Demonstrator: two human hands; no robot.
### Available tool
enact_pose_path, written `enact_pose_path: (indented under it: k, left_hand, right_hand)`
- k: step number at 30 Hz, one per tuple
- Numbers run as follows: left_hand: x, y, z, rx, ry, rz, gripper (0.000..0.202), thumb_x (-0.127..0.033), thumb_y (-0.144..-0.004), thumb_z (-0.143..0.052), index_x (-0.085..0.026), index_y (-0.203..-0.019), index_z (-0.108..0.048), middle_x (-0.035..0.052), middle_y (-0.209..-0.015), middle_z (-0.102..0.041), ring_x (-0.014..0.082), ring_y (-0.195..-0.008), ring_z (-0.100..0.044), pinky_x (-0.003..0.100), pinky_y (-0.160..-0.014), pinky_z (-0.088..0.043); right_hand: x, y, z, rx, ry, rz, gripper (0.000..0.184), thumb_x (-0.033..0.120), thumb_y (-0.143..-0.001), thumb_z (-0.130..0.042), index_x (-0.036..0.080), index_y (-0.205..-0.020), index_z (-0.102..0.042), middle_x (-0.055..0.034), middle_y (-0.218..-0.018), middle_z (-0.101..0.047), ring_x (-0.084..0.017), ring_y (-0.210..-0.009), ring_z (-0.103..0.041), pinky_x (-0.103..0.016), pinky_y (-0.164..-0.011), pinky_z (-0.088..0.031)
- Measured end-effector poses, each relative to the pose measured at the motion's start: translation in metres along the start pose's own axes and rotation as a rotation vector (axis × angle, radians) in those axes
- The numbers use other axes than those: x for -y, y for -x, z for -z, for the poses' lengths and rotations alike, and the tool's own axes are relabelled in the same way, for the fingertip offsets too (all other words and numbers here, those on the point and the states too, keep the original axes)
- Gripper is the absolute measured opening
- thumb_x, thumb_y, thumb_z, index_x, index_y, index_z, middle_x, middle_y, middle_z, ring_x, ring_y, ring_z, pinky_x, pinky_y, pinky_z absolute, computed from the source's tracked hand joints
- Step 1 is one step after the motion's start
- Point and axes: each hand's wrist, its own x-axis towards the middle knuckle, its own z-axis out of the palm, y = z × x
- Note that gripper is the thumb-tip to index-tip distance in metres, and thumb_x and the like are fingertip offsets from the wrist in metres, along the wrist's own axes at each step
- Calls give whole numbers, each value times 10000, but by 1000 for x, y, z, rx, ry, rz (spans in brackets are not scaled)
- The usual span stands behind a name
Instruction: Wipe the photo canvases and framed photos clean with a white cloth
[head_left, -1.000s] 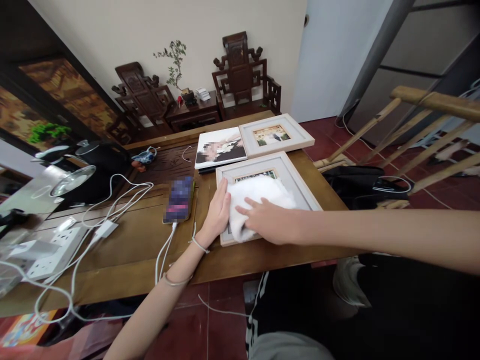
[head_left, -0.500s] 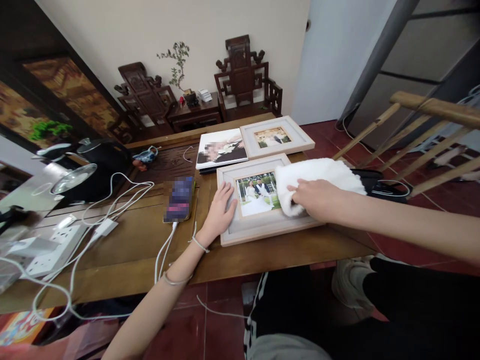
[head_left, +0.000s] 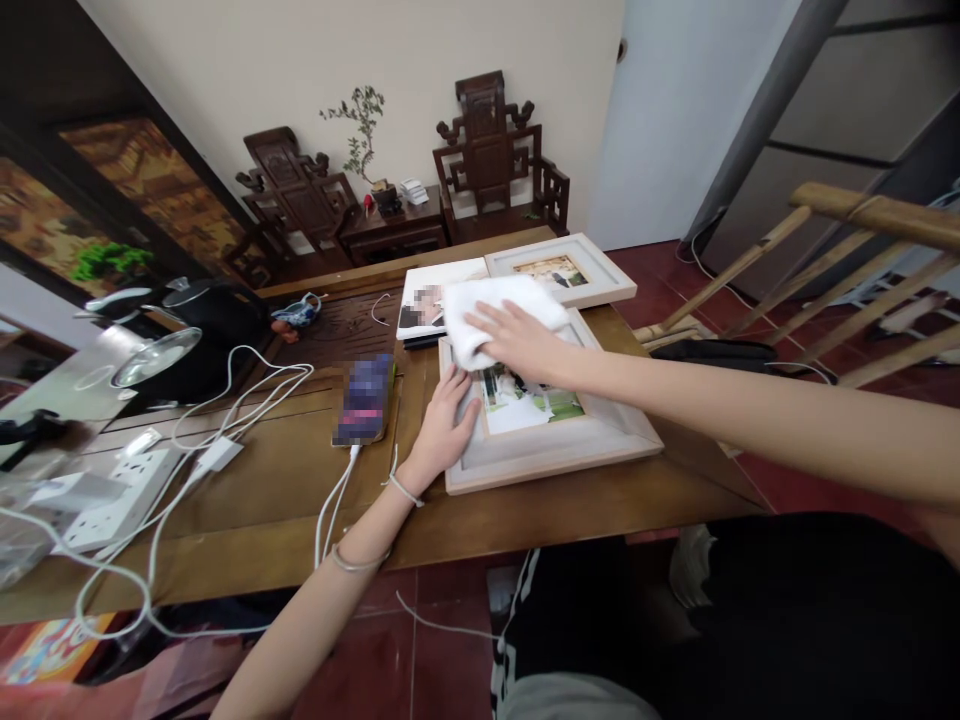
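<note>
A light wooden picture frame [head_left: 555, 462] lies flat near the table's front edge, with a photo [head_left: 529, 410] showing in its middle. My left hand [head_left: 448, 420] rests on the frame's left edge, fingers stretched out and holding nothing. Over the frame's far left part, my right hand [head_left: 521, 340] presses a fluffy white cloth [head_left: 480, 300], its fingers spread across the top. The cloth and hand hide the upper part of the photo and the frame's far edge. Behind lie a second picture frame [head_left: 619, 280] and a white-edged photo panel [head_left: 411, 300], which the cloth partly covers.
A phone [head_left: 365, 398] with a charging cable lies left of the frame. Farther left are a power strip [head_left: 124, 500], tangled white cables [head_left: 255, 385] and a black kettle [head_left: 214, 320]. A bamboo chair [head_left: 795, 270] stands right of the wooden table [head_left: 420, 525].
My right hand has moved the cloth from the frame's right side to its far left part, uncovering the right side. My left hand stays on the left edge.
</note>
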Motion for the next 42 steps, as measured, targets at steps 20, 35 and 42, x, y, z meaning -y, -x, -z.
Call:
enact_pose_path:
  k: [20, 35, 42]
  left_hand:
    - [6, 4, -4, -5, -15, 16, 480, -323, -957, -499, -111, -1385, -543, 173, -1505, -502, 296, -1481, -347, 519, -1215, -303]
    - [9, 2, -4, -8, -30, 11, 497, -347, -947, -512, -121, -1389, -540, 174, -1496, -510, 309, -1464, -373, 535, -1207, -309]
    - [9, 2, -4, -4, -23, 9, 488, -344, -951, -511, -132, -1390, -541, 169, -1498, -509, 309, -1467, -368, 534, -1208, -308]
  right_hand:
    - [-74, 75, -27, 228, 176, -183, 413, -27, -837, -442, 137, -1065, -744, -119, -1428, -586, -309, -1312, -496, -473, -970, -427]
    - [18, 160, 51, 460, -283, -120, 316, 8, -758, -512, 188, -872, -746, -136, -976, -732, -232, -743, -665, -345, -634, -443]
    - [-22, 116, 16, 362, -146, -164, 493, -43, -728, -446, 157, -1071, -739, -185, -1327, -631, -281, -1017, -666, -379, -743, -484]
